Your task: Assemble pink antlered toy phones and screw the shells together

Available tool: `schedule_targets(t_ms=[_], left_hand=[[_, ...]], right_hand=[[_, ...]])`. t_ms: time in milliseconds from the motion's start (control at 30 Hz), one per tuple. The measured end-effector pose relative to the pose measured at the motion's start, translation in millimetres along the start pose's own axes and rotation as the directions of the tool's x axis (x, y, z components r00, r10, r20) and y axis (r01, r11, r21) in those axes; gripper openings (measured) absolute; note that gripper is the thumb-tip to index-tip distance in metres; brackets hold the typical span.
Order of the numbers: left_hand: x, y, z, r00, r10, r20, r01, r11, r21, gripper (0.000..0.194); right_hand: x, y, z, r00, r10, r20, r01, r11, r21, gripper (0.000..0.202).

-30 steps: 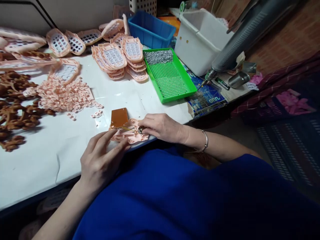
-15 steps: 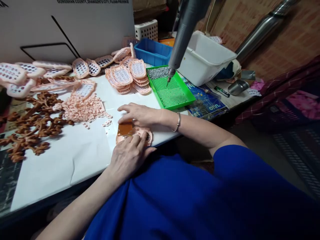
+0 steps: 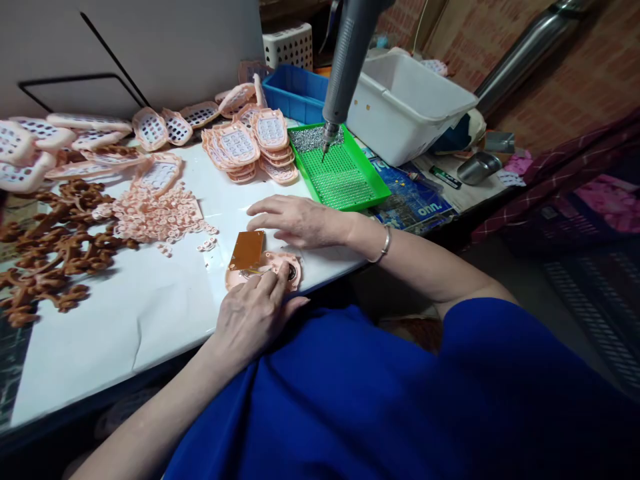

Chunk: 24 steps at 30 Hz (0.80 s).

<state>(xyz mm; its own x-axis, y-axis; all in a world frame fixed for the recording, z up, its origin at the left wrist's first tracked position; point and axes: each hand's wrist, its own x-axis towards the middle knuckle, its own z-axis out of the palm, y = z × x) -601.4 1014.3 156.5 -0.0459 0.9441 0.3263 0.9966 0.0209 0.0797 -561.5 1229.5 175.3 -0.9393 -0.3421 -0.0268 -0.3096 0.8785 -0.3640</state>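
A pink plastic casing (image 3: 234, 283) lies on the white table near its front edge. On its left half is a brown circuit board (image 3: 247, 250), tilted. Fingers of my left hand (image 3: 254, 308) press on the casing, at the round black part (image 3: 292, 272) on its right side, and hide its lower middle. My right hand (image 3: 305, 221) hovers just beyond the board, fingers apart and holding nothing. Above a green tray (image 3: 376, 175) of small metal screws hangs a grey electric screwdriver (image 3: 342, 80), its bit pointing down.
Small pink parts (image 3: 155, 215) lie heaped left of the casing, beside brown branched pieces (image 3: 65, 247). Pink perforated covers (image 3: 240, 143) are stacked behind. A blue bin (image 3: 295, 93) and a white tub (image 3: 407, 110) stand at the back. A metal cup (image 3: 479, 169) lies right.
My right hand has come off the circuit board and shifted right, leaving the board in plain sight. My left hand stays on the casing. The whole view has shifted slightly.
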Motion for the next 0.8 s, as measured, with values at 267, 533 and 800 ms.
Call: schedule_targets(t_ms=[267,533,800], left_hand=[[1,0,-0.8,0.952,-0.094,0.290,0.109,0.993,-0.038,0.055],[0,0,-0.4,0.943,-0.083,0.321,0.114,0.990,-0.078,0.050],[7,6,-11.6,0.882,-0.142,0.449,0.182,0.982,-0.047,0.055]], right_hand=[[39,17,23,0.985,-0.166,0.046,0.169,0.982,-0.083,0.025],[-5,-9,-10,0.976,-0.190,-0.106,0.164,0.963,-0.213,0.033],[-47,-46,-3,0.818,0.421,-0.393,-0.194,0.843,0.501,0.020]])
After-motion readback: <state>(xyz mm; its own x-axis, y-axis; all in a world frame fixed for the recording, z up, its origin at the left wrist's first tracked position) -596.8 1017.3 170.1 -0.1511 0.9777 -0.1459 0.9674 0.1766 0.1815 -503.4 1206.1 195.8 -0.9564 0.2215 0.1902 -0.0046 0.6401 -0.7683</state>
